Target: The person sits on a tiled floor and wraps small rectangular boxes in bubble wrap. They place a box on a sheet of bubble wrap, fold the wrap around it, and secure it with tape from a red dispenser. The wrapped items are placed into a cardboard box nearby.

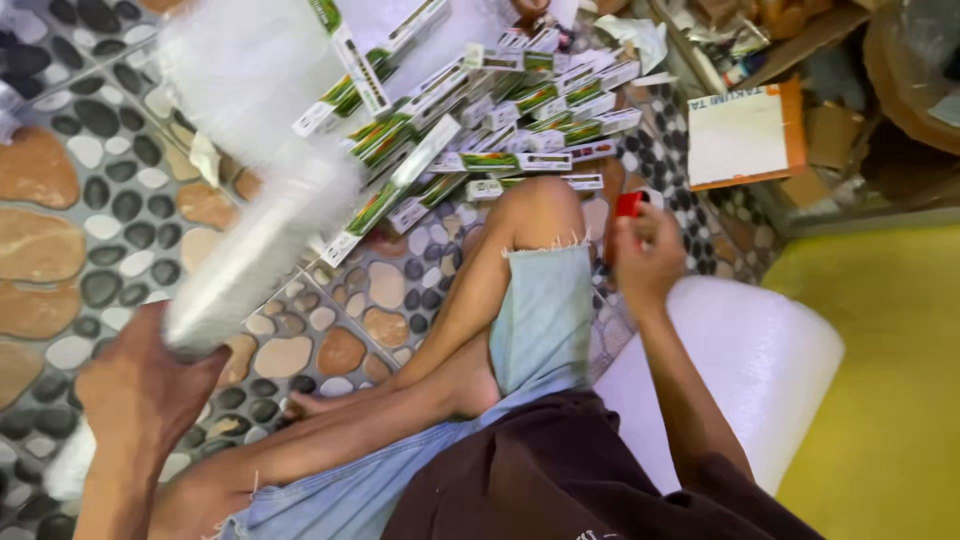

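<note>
Hands: left [140, 385] grips wrap roll [255, 250]; right [645, 260] red cutter [628, 204].

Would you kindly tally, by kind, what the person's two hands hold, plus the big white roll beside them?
Translucent wrap, in left hand: 1
Small red object, in right hand: 1
White roll: 1
Total: 3

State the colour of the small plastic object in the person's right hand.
Red: the small plastic object in the right hand, seen from the head view.
</note>
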